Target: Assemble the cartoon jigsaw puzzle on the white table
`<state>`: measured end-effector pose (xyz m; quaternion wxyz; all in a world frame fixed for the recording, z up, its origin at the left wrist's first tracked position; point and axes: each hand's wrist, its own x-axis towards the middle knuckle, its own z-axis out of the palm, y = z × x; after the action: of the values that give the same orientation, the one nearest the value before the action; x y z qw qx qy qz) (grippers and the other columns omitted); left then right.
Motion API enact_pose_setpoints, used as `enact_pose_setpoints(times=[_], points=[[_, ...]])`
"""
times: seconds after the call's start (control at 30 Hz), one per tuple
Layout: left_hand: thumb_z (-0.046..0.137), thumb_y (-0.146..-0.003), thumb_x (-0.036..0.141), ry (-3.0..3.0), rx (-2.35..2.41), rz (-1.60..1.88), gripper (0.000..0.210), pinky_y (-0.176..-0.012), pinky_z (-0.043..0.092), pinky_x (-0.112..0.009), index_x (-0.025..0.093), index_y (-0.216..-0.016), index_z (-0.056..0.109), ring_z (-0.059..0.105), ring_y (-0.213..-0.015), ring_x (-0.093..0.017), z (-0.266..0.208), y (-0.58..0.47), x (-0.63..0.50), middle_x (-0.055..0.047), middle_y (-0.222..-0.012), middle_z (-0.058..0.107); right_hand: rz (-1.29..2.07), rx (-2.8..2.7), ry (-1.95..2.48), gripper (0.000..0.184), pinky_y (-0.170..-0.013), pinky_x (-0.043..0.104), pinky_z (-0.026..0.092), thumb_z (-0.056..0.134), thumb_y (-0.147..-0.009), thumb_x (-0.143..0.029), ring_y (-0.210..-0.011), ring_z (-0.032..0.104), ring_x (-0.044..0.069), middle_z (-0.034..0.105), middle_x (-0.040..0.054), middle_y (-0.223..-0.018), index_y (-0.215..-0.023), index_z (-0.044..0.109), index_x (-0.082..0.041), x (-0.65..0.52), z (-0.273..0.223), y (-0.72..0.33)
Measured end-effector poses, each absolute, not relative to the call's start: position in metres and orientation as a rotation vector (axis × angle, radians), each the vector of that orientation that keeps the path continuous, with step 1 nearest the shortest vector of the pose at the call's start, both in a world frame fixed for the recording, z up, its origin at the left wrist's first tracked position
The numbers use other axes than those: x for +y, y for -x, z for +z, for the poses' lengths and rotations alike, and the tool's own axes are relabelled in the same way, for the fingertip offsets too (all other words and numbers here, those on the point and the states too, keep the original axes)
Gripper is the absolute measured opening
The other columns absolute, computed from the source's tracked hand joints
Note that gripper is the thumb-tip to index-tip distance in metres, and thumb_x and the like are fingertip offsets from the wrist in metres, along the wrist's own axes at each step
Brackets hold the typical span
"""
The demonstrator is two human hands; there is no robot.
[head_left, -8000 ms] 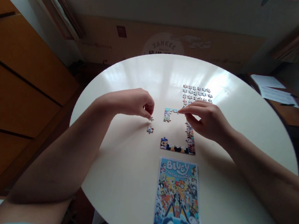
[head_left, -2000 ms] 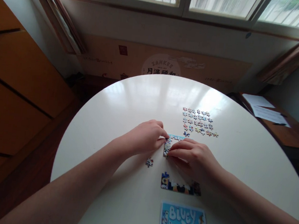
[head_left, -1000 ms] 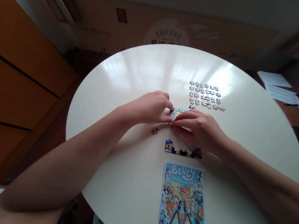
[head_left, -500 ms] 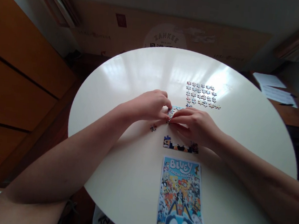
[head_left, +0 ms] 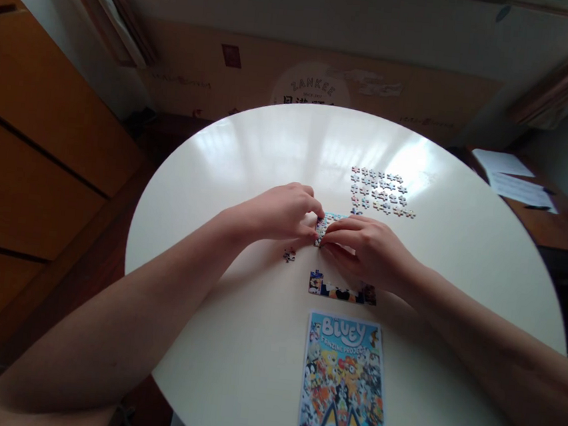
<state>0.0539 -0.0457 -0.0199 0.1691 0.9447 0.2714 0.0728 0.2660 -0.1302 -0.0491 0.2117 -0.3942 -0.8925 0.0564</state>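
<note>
A partly joined jigsaw puzzle section lies flat on the white table, half covered by my hands. My left hand curls at its left edge, index finger above and thumb below, gripping that side. From the right, my right hand reaches over with its fingertips closed on a small jigsaw piece at the lower left corner; the fingers hide most of the piece. Just below the hands is a joined jigsaw strip, dark blue with a dog's face. A few loose jigsaw pieces lie below my left hand.
Rows of loose jigsaw pieces are spread beyond my right hand. A Bluey picture sheet lies near the front edge of the round white table. Papers and a pen rest on a side desk at the right.
The view has tilted up slightly, so everything on the table appears lower. Both hands stay at the same puzzle section, with hardly any visible finger movement.
</note>
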Motion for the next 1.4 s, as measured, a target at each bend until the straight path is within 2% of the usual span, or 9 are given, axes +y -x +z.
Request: enact_pose_setpoints(times=[0.53,0.8,1.03,1.27,1.4], points=[[0.065,-0.085,0.031,-2.643,0.719,0.231,0.023,-0.079,0.044,-0.031,0.024,-0.101,0.079,0.061,-0.094,-0.022,-0.019,-0.05,-0.046,-0.008,-0.098,0.066,0.176,-2.428,1.033,0.017,-0.081,0.035,0.056,0.058,-0.095,-0.02,-0.088,0.07,0.02,0.079,0.0032,-0.101,-0.096,0.075,-0.022,-0.128,-0.054,-0.269],[0.07,-0.084,0.03,-2.653,0.713,0.297,0.023,-0.08,0.046,-0.031,0.021,-0.105,0.076,0.063,-0.093,-0.021,-0.014,-0.047,-0.042,-0.008,-0.104,0.069,0.185,-2.435,1.029,0.019,-0.082,0.035,0.056,0.057,-0.096,-0.019,-0.09,0.071,0.02,0.078,0.0044,-0.102,-0.096,0.076,-0.021,-0.13,-0.052,-0.268],[0.065,-0.087,0.03,-2.679,1.194,0.599,0.017,-0.078,0.047,-0.032,0.018,-0.087,0.076,0.063,-0.083,-0.019,0.003,-0.017,-0.02,-0.007,-0.093,0.073,0.098,-2.377,0.97,0.019,-0.079,0.034,0.059,0.059,-0.094,-0.016,-0.089,0.074,0.02,0.078,0.0048,-0.102,-0.093,0.077,-0.021,-0.13,-0.055,-0.269],[0.066,-0.081,0.035,-2.495,1.192,0.033,0.021,-0.066,0.046,-0.027,0.024,-0.093,0.079,0.067,-0.079,-0.019,0.003,-0.001,-0.016,-0.004,-0.094,0.077,-0.076,-2.289,1.02,0.02,-0.071,0.034,0.062,0.059,-0.097,-0.022,-0.082,0.076,0.02,0.08,0.0054,-0.097,-0.091,0.078,-0.02,-0.131,-0.041,-0.282],[0.068,-0.077,0.034,-2.465,1.122,-0.096,0.019,-0.064,0.043,-0.026,0.024,-0.09,0.078,0.067,-0.079,-0.019,0.001,-0.007,-0.021,-0.004,-0.095,0.077,-0.079,-2.224,1.097,0.019,-0.07,0.034,0.063,0.061,-0.095,-0.021,-0.082,0.076,0.02,0.08,0.0053,-0.098,-0.092,0.079,-0.02,-0.13,-0.035,-0.294]])
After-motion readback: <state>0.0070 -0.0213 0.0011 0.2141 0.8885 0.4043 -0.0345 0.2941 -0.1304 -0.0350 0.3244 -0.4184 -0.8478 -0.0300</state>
